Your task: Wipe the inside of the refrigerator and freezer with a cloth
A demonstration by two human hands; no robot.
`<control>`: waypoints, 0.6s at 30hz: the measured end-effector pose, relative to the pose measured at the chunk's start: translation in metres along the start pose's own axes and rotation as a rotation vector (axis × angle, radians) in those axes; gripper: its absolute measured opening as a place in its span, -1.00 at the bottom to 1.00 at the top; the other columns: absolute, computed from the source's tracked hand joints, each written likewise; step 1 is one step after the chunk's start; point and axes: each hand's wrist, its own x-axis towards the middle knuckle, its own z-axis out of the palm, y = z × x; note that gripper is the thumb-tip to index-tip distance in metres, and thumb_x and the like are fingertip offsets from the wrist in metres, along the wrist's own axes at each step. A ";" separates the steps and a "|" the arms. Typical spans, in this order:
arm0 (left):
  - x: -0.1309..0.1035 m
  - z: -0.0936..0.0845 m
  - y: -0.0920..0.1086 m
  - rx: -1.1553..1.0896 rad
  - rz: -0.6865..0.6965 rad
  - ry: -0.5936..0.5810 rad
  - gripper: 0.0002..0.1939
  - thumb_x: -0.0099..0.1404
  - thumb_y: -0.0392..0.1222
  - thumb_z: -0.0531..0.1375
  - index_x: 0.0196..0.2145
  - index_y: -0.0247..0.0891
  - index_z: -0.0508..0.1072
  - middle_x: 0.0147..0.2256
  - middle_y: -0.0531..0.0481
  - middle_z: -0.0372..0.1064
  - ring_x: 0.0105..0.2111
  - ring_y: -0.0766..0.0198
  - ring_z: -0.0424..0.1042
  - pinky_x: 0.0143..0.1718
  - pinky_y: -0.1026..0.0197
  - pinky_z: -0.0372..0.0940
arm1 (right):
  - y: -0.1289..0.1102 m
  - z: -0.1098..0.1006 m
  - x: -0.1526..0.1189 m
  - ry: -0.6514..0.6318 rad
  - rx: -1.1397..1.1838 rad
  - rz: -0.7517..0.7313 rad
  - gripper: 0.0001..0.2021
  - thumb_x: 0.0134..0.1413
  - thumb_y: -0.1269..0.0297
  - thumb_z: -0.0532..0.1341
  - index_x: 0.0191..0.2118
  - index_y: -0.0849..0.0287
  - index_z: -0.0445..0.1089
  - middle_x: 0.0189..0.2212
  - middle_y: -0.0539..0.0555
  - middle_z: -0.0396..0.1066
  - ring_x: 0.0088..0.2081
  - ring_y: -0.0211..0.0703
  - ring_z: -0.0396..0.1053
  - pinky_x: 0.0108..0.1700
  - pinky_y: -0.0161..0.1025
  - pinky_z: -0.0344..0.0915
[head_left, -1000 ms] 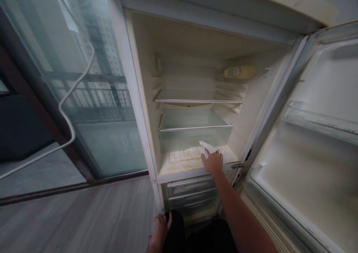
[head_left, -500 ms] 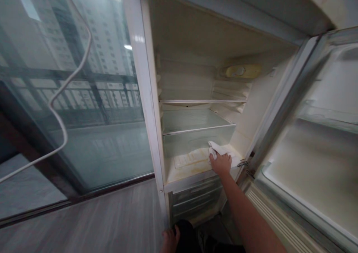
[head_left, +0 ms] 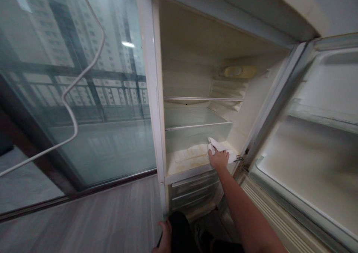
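My right hand point(head_left: 219, 158) is closed on a white cloth point(head_left: 216, 144) and presses it to the stained bottom point(head_left: 190, 158) of an open refrigerator compartment, at its right front corner. Part of the cloth sticks out past the fingers toward the back. Low in the view, my left hand point(head_left: 164, 235) is beside my dark-clothed knee point(head_left: 179, 227). Its fingers are partly hidden, and a thin dark edge shows next to them; I cannot make out whether it is held. Yellow-brown stains mark the compartment bottom around the cloth.
Two glass shelves point(head_left: 198, 126) cross the compartment above my right hand. The refrigerator door point(head_left: 316, 152) stands swung out to the right. Drawers point(head_left: 194, 189) sit below. At left a white cable point(head_left: 74, 122) hangs before a glass sliding door point(head_left: 117, 148).
The view has shifted slightly. My right hand stays on the cloth at nearly the same corner. My left hand has moved a little and shows more of its back.
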 end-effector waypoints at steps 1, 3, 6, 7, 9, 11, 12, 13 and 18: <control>-0.001 -0.006 0.004 0.067 0.121 -0.109 -0.79 -0.10 -0.12 0.37 -0.42 -0.17 0.65 -0.16 -0.13 0.50 -0.03 -0.12 0.44 -0.21 -0.17 0.36 | 0.000 -0.001 0.000 -0.003 0.001 -0.001 -0.45 0.35 -0.04 0.01 0.22 0.19 0.42 0.12 0.35 0.40 0.25 0.24 0.19 0.31 0.14 -0.15; 0.002 -0.020 0.010 0.249 0.223 -0.337 -0.56 -0.20 -0.11 0.44 -0.25 -0.12 0.66 -0.06 -0.17 0.47 0.06 -0.22 0.39 -0.17 -0.26 0.37 | 0.000 -0.002 -0.001 -0.011 0.006 -0.004 -0.45 0.35 -0.04 0.00 0.20 0.20 0.43 0.13 0.35 0.39 0.27 0.24 0.17 0.32 0.14 -0.15; 0.017 -0.042 0.015 0.529 0.185 -0.543 -0.24 -0.20 -0.03 0.45 0.05 -0.07 0.55 0.11 -0.28 0.34 0.07 -0.35 0.36 -0.27 -0.38 0.39 | 0.001 -0.003 -0.001 -0.030 0.016 -0.003 -0.44 0.35 -0.04 0.00 0.19 0.24 0.44 0.15 0.37 0.37 0.28 0.25 0.15 0.32 0.16 -0.16; 0.023 -0.049 0.015 0.623 0.209 -0.583 -0.18 -0.16 0.03 0.43 0.13 -0.06 0.50 0.15 -0.32 0.30 0.04 -0.38 0.38 -0.32 -0.43 0.38 | 0.001 -0.004 -0.001 -0.032 0.018 -0.003 -0.43 0.35 -0.05 0.00 0.19 0.25 0.44 0.15 0.37 0.37 0.28 0.26 0.15 0.33 0.16 -0.16; 0.035 -0.059 0.016 0.806 0.347 -0.671 -0.11 -0.09 0.10 0.37 0.23 -0.06 0.39 0.19 -0.36 0.24 -0.01 -0.41 0.41 -0.37 -0.51 0.35 | 0.001 -0.004 -0.001 -0.028 0.020 -0.004 -0.44 0.34 -0.04 0.01 0.19 0.25 0.44 0.14 0.37 0.38 0.28 0.26 0.16 0.33 0.16 -0.15; 0.041 -0.066 0.017 0.964 0.571 -0.781 -0.08 -0.06 0.13 0.33 0.28 -0.04 0.32 0.20 -0.38 0.22 -0.05 -0.42 0.44 -0.39 -0.58 0.32 | 0.002 -0.003 -0.001 -0.012 0.024 -0.006 -0.45 0.34 -0.03 0.02 0.20 0.24 0.43 0.14 0.37 0.38 0.28 0.25 0.16 0.33 0.15 -0.15; 0.041 -0.067 0.018 1.034 0.711 -0.845 -0.07 -0.06 0.14 0.32 0.29 -0.03 0.30 0.20 -0.39 0.22 -0.08 -0.42 0.45 -0.40 -0.61 0.30 | 0.002 -0.003 -0.002 -0.003 0.027 -0.007 -0.45 0.34 -0.03 0.02 0.21 0.24 0.42 0.14 0.36 0.38 0.28 0.25 0.16 0.34 0.15 -0.15; 0.040 -0.068 0.020 1.102 0.877 -0.918 -0.07 -0.06 0.14 0.30 0.30 -0.03 0.30 0.20 -0.39 0.23 -0.10 -0.42 0.46 -0.41 -0.64 0.28 | 0.002 -0.003 -0.002 0.003 0.031 -0.009 -0.45 0.34 -0.03 0.03 0.21 0.23 0.42 0.14 0.35 0.38 0.29 0.25 0.15 0.34 0.16 -0.15; 0.023 -0.066 0.034 1.551 2.099 -1.425 -0.08 -0.05 0.16 0.20 0.31 -0.05 0.28 0.17 -0.42 0.26 -0.24 -0.40 0.51 -0.49 -0.73 0.19 | 0.003 -0.002 -0.002 -0.002 0.057 -0.005 -0.46 0.33 -0.03 0.02 0.21 0.19 0.43 0.16 0.34 0.37 0.31 0.26 0.13 0.35 0.17 -0.15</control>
